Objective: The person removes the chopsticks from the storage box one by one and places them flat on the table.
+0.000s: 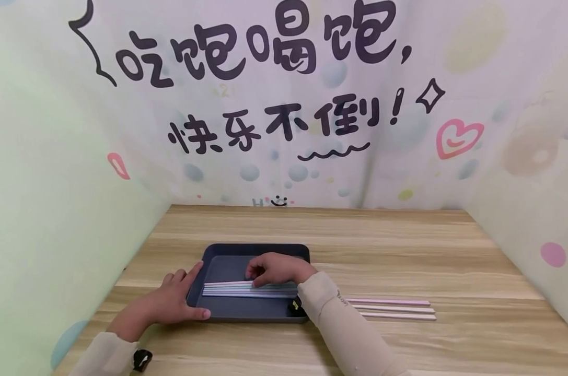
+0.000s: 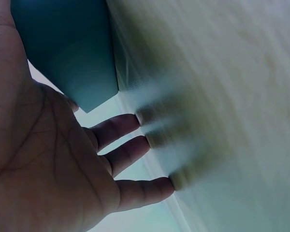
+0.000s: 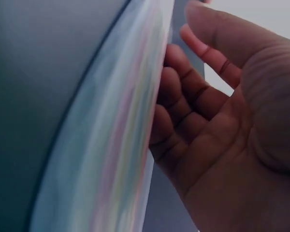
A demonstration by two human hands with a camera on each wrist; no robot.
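A dark grey rectangular tray [image 1: 255, 316] sits on the wooden table, with several pastel chopsticks [image 1: 227, 290] lying side by side across it. At the tray's left edge, my left hand [image 1: 173, 303] rests with straight, spread fingers; the left wrist view shows its fingertips down at the tabletop beside the tray's outer wall [image 2: 67, 48]. My right hand [image 1: 276, 269] is over the tray, fingers loosely bent, right at the far side of the chopsticks. In the right wrist view the thumb stands apart from the sticks [image 3: 121, 135], and the bent fingers lie along their edge.
Three more chopsticks [image 1: 396, 309] lie on the table [image 1: 453, 261] to the right of the tray, partly hidden behind the right sleeve [image 1: 345, 324]. A printed cloth [image 1: 284, 172] hangs behind the table, and pale walls flank it on both sides.
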